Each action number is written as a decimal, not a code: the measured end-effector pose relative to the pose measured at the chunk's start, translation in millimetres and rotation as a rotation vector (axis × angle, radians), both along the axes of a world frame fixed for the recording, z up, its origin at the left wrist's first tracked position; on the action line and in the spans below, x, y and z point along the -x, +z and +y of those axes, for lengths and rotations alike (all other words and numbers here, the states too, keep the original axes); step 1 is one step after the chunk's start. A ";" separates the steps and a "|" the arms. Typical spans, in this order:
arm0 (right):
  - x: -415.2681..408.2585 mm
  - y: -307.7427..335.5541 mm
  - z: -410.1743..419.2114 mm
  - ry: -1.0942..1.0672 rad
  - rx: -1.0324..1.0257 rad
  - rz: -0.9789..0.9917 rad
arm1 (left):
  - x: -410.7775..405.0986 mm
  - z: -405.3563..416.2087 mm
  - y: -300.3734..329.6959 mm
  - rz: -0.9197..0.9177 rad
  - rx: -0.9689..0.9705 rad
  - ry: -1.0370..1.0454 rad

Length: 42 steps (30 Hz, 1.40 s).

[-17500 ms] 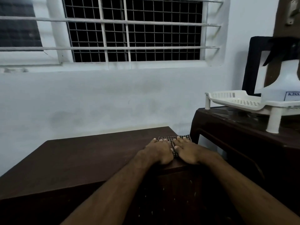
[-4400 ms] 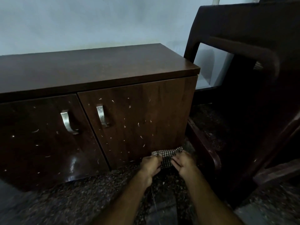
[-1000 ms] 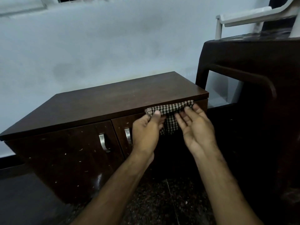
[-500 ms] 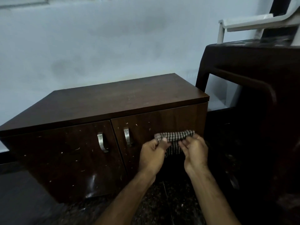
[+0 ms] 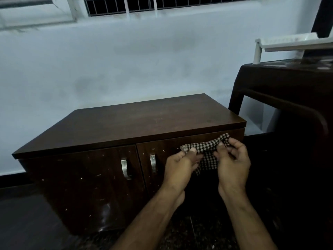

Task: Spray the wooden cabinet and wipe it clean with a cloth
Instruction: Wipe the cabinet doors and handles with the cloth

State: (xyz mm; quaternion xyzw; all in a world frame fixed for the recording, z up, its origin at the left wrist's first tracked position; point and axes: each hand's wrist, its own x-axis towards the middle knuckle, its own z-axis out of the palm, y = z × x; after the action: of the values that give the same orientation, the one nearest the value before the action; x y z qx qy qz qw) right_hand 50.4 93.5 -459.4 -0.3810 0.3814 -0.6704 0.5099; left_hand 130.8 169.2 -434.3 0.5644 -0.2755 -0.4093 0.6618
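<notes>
A: Start at the left. What stands there?

B: The wooden cabinet [image 5: 129,121], low and dark brown, against a pale wall [image 5: 126,65]. Its flat top takes up the middle of the view. Below the top are two doors, the left door [image 5: 86,186] speckled with small pale flecks, each door with a curved metal handle [image 5: 124,168] near the centre seam.

A: And the hands?

B: Both are raised before the right door [image 5: 162,152], just under the cabinet's top edge. The left hand [image 5: 180,168] has its thumb pressed down on the left end of the checked cloth [image 5: 205,156], fingers curled beneath it, so it pinches the fabric.

A: The cloth itself?

B: Black-and-white check, bunched, stretched between the two hands, with a fold hanging down between them. Whether it touches the door face I cannot tell; the light is dim and the hands cover that spot.

A: The right hand?

B: The right hand [image 5: 234,163] holds the other end, thumb and curled fingers closed on the fabric near the door's upper right corner.

A: Further right?

B: A taller dark table [image 5: 281,82] stands beside the cabinet, with a white plastic rack [image 5: 288,42] on its top. A barred window [image 5: 162,4] runs along the top of the view, and the floor [image 5: 189,231] below is dark and speckled.
</notes>
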 end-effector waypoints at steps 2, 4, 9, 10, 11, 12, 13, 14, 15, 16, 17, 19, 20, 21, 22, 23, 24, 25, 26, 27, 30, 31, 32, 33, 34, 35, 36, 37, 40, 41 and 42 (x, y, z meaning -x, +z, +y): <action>-12.2 -2.3 1.8 -0.093 0.115 0.178 | -7.1 7.5 -0.8 0.102 0.006 0.020; -27.2 -1.2 6.8 -0.104 0.204 0.283 | -22.2 17.5 1.3 0.203 0.015 0.055; -69.4 7.0 35.0 -0.130 0.282 0.304 | -60.1 40.7 27.7 0.364 0.059 0.127; -76.0 8.1 41.2 -0.138 0.271 0.303 | -64.8 45.8 31.7 0.380 0.057 0.129; -81.8 9.7 47.4 -0.143 0.267 0.309 | -69.6 51.4 34.5 0.398 0.055 0.127; -86.5 10.6 53.1 -0.145 0.280 0.324 | -73.5 56.6 36.1 0.418 0.056 0.130; -91.4 11.4 58.4 -0.142 0.310 0.349 | -78.0 62.0 36.3 0.438 0.063 0.141; -96.3 12.0 63.3 -0.135 0.352 0.390 | -82.6 67.8 35.7 0.457 0.074 0.162; -100.1 13.1 68.2 -0.124 0.401 0.442 | -87.2 73.3 34.4 0.478 0.084 0.180; -104.5 12.9 71.7 -0.108 0.452 0.496 | -91.5 77.5 32.5 0.497 0.090 0.194; -107.8 12.4 74.6 -0.098 0.506 0.554 | -95.5 81.0 29.7 0.518 0.092 0.200; -112.1 10.6 78.9 -0.106 0.626 0.685 | -98.8 87.4 25.0 0.556 0.080 0.200; -112.8 9.9 79.8 -0.115 0.687 0.759 | -98.3 88.8 22.5 0.570 0.076 0.199; -113.8 10.3 80.6 -0.117 0.748 0.842 | -97.0 90.0 19.4 0.583 0.074 0.204; -114.2 10.5 80.0 -0.106 0.808 0.934 | -94.2 89.8 17.0 0.593 0.072 0.214; -114.6 10.8 79.3 -0.084 0.865 1.022 | -91.4 89.4 14.6 0.601 0.071 0.226; -114.6 12.6 78.9 -0.063 0.919 1.096 | -88.9 88.8 13.3 0.606 0.072 0.237; -114.7 14.2 77.3 -0.043 0.962 1.155 | -87.2 87.9 11.8 0.610 0.072 0.251; -113.9 15.7 75.5 -0.024 0.994 1.199 | -86.0 87.3 10.6 0.613 0.073 0.262; -112.6 16.9 73.8 -0.011 1.015 1.223 | -84.8 86.8 9.9 0.615 0.074 0.268; -108.6 16.0 72.3 0.015 0.994 1.170 | -82.6 86.2 8.3 0.618 0.085 0.279; -108.8 13.3 73.6 0.036 0.950 1.114 | -82.7 86.9 7.7 0.612 0.087 0.284; -109.1 8.5 74.9 0.049 0.887 1.027 | -83.0 86.8 7.1 0.597 0.082 0.289; -109.6 2.1 75.6 0.043 0.807 0.904 | -83.1 86.8 7.0 0.576 0.076 0.293; -109.6 -3.5 75.9 0.018 0.719 0.763 | -82.9 86.5 8.2 0.551 0.070 0.295; -109.3 -8.2 75.8 -0.015 0.626 0.629 | -82.3 86.4 10.1 0.525 0.065 0.292; -109.5 -10.8 75.8 -0.039 0.538 0.522 | -82.2 87.0 11.8 0.496 0.062 0.289; -110.4 -12.6 75.5 -0.054 0.462 0.452 | -82.3 87.2 12.1 0.466 0.054 0.288; -113.9 -17.8 75.7 -0.042 0.320 0.343 | -82.9 87.5 11.5 0.330 0.017 0.284; -113.5 -20.2 74.4 -0.034 0.282 0.316 | -81.7 86.2 12.5 0.270 0.001 0.275; -113.1 -25.3 73.5 -0.025 0.229 0.296 | -79.8 84.9 12.1 0.214 -0.019 0.265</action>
State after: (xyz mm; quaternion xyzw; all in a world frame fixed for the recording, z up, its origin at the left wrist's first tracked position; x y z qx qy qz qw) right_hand 163.4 167.0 -484.7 -0.5261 0.3783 -0.6524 0.3930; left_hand 210.5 254.0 -422.2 0.5552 -0.1228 -0.3786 0.7303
